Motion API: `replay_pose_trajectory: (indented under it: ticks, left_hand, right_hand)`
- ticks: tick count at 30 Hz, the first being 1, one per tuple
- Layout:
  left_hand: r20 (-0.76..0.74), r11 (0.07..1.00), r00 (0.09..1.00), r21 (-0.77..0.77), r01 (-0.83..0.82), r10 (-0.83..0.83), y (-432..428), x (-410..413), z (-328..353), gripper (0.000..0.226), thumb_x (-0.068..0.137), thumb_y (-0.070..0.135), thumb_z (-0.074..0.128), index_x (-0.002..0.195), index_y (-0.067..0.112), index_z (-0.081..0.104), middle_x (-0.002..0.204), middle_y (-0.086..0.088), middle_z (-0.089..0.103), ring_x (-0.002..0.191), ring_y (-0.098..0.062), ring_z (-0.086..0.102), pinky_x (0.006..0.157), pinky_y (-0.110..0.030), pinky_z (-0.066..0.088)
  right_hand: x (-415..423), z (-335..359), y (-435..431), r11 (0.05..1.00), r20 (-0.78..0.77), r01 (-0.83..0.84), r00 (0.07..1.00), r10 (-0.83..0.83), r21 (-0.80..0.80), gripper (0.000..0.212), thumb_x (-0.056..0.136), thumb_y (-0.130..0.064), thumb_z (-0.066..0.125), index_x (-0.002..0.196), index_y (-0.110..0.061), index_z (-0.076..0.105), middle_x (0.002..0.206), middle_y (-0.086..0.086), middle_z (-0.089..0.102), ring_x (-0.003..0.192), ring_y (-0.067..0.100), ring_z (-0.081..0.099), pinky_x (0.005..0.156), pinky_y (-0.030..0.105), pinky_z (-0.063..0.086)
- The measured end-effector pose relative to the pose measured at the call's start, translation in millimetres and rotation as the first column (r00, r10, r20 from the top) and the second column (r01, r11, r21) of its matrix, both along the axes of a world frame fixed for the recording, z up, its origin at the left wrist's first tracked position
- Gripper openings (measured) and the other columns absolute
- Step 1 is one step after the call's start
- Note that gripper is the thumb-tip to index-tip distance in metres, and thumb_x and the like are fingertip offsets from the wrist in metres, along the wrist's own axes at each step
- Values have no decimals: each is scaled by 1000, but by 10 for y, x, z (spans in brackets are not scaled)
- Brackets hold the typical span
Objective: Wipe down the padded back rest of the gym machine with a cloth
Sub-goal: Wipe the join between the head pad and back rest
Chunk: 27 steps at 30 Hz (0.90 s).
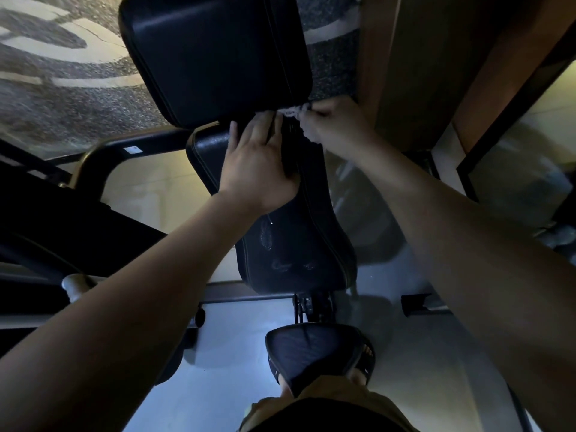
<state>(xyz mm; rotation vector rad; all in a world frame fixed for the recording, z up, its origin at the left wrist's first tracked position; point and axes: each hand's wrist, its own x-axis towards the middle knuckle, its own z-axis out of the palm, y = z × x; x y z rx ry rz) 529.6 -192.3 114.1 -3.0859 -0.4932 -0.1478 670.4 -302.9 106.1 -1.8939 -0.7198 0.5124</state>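
The long back rest (pixel 299 244) is black, smooth vinyl with stitched seams, narrow at the top and wider below. Its lower part shows pale damp smears, so I judge the wiping is partly done, while the top edge is in work now. Above it hangs a broad square pad (pixel 212 57) of the same vinyl. The left hand (pixel 258 163) lies flat with straight fingers on the upper back rest. The right hand (pixel 333 126) grips the cloth (pixel 294 113) – whitish, fluffy – at the top edge.

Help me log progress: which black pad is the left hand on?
The long middle pad, between the big upper pad and the small seat pad.
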Motion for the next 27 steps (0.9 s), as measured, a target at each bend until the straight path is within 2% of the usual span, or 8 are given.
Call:
replay_pose_trajectory:
  ticks: [2, 5, 8, 11, 14, 17, 21, 27]
  left_hand:
    - [-16, 999, 999, 21, -28, 28, -43, 31, -20, 102, 78, 57, 50, 161, 9, 14, 166, -10, 17, 155, -26, 10, 126, -50, 0]
    - [-30, 998, 998, 25, -57, 58, -99, 60, -16, 104, 78, 62, 49, 161, 8, 14, 164, -11, 18, 154, -29, 11, 126, -50, 2]
    - [-17, 998, 998, -20, -55, 54, -141, 78, 60, 103, 77, 60, 48, 160, 7, 19, 162, -13, 23, 152, -30, 15, 127, -49, 3]
    - [-33, 998, 999, -61, -21, 19, -111, 14, 86, 104, 75, 55, 51, 161, 8, 16, 164, -15, 20, 153, -31, 13, 127, -47, 6]
    - [-17, 991, 999, -133, 34, -37, -45, -94, 94, 101, 77, 44, 55, 161, 8, 14, 166, -18, 14, 154, -32, 10, 126, -47, 12]
    - [22, 987, 997, -142, 76, -74, 50, -219, 130, 91, 83, 29, 58, 160, 2, 19, 165, -19, 19, 153, -35, 16, 125, -47, 19]
    - [109, 972, 981, -155, 179, -163, 188, -316, 133, 78, 81, 14, 48, 156, 0, 31, 161, -20, 30, 150, -35, 28, 123, -42, 28]
    - [28, 986, 987, -38, 162, -161, 472, -365, 56, 82, 84, 15, 58, 159, 6, 27, 162, -15, 32, 151, -36, 24, 124, -53, 20]
  right_hand:
    - [52, 127, -14, 999, -87, -15, 996, 13, -29, 28, 101, -21, 56, 74, -17, 62, 52, -9, 50, 41, 1, 44, 46, 18, 34]
    - [82, 217, -29, 994, -176, 10, 984, -29, -111, 16, 97, -18, 61, 81, -18, 61, 55, 0, 40, 42, 11, 39, 43, 19, 25]
    - [-16, 148, -4, 997, -49, 67, 996, -68, -22, 29, 97, -10, 55, 69, -13, 53, 54, -3, 44, 38, 1, 38, 47, 20, 25]
    - [-250, -39, -112, 992, 162, 61, 984, -78, 109, 46, 101, -15, 49, 58, -30, 53, 51, -19, 53, 47, -6, 48, 51, 15, 34]
    - [-467, -184, -165, 999, 437, 46, 898, -48, 15, 32, 99, -25, 44, 104, -15, 74, 96, 2, 76, 90, 18, 71, 76, 22, 50]
    - [-557, -231, -162, 988, 586, 129, 808, -57, -82, 47, 98, -36, 38, 136, -22, 62, 117, 9, 73, 104, 30, 69, 83, 39, 58]
    - [-627, -169, -102, 984, 676, 157, 734, -59, -84, 49, 101, -36, 35, 145, -23, 53, 107, 10, 75, 92, 31, 71, 71, 42, 58]
    - [-672, -14, 287, 959, 643, 142, 764, 53, -247, 45, 106, -29, 35, 148, -15, 44, 113, 14, 70, 95, 36, 67, 65, 36, 46]
